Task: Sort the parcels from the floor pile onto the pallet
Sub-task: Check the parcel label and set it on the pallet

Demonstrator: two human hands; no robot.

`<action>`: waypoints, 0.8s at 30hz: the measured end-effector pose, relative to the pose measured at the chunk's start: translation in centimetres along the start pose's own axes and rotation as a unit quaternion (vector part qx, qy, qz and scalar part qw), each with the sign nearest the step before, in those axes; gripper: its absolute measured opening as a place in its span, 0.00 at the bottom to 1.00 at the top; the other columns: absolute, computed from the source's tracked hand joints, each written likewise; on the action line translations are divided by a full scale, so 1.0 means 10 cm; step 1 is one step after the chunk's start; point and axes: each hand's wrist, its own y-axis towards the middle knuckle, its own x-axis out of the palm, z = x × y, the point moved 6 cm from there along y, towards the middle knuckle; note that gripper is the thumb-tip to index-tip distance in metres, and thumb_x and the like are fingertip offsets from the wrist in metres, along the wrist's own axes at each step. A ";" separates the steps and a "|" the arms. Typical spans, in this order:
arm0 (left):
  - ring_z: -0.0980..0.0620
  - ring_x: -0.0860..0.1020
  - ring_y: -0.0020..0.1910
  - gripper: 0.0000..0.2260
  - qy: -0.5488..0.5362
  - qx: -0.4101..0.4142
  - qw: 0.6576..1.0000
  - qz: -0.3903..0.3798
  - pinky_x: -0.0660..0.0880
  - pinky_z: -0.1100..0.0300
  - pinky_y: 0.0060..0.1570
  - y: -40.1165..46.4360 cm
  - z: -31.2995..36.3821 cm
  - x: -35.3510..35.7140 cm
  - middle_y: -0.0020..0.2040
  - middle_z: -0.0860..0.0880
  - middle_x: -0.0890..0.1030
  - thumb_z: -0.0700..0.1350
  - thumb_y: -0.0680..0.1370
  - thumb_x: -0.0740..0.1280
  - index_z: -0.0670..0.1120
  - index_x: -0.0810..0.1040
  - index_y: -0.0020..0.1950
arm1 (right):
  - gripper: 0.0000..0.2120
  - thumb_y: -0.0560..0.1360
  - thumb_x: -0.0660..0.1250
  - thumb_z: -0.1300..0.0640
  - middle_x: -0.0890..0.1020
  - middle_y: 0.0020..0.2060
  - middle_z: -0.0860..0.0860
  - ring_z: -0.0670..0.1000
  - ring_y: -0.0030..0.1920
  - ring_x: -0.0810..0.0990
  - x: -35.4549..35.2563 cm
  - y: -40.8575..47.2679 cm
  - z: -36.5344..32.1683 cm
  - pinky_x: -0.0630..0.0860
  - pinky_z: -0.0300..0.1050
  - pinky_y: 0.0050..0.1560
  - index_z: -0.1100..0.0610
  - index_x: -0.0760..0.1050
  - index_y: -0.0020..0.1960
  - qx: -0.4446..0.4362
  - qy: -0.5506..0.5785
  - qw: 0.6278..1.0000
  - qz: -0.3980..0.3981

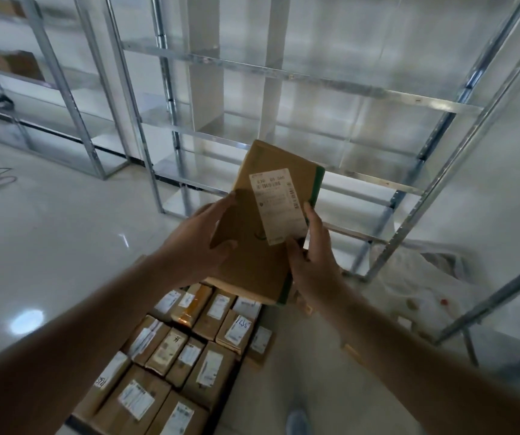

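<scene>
Holding a flat brown cardboard box [271, 196] up in the air, both hands grip it at its near end. The left hand [202, 240] curls round the left edge, thumb on top. The right hand [312, 255] pinches the right edge, thumb on the white paper label [279, 205]. The label has small dark print and a bar code. A green strip runs down the right side of the box. The box is smooth and tilts away from the person.

Below the arms, many small brown boxes [189, 350] lie packed close in rows, each with a white label. Shiny metal racks [283, 89] with thin posts stand behind. The floor [48, 246] is pale and glossy. A crumpled white bag [421, 277] lies to the right.
</scene>
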 end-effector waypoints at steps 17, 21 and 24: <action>0.46 0.68 0.76 0.37 0.064 -0.105 0.992 0.027 0.80 0.43 0.61 1.94 -0.54 0.82 0.81 0.69 0.45 0.48 0.80 0.71 0.65 0.56 0.82 | 0.46 0.76 0.65 0.34 0.50 0.82 0.47 0.56 0.81 0.58 0.05 2.12 1.21 0.69 0.66 0.75 0.43 0.45 0.85 -0.032 -0.095 0.977 -0.187; 0.47 0.66 0.76 0.36 0.077 -0.124 0.989 0.022 0.78 0.48 0.62 2.32 -0.91 0.78 0.81 0.68 0.46 0.49 0.80 0.71 0.62 0.56 0.83 | 0.44 0.80 0.68 0.38 0.48 0.83 0.46 0.56 0.81 0.57 0.39 2.55 1.44 0.67 0.69 0.75 0.42 0.44 0.85 -0.012 -0.097 0.971 -0.216; 0.47 0.67 0.75 0.35 0.056 -0.128 0.990 0.016 0.80 0.46 0.60 2.60 -1.24 0.75 0.82 0.66 0.48 0.46 0.79 0.72 0.59 0.60 0.82 | 0.44 0.81 0.69 0.41 0.44 0.82 0.41 0.54 0.82 0.55 0.68 2.78 1.62 0.62 0.57 0.78 0.39 0.43 0.85 0.002 -0.082 0.971 -0.223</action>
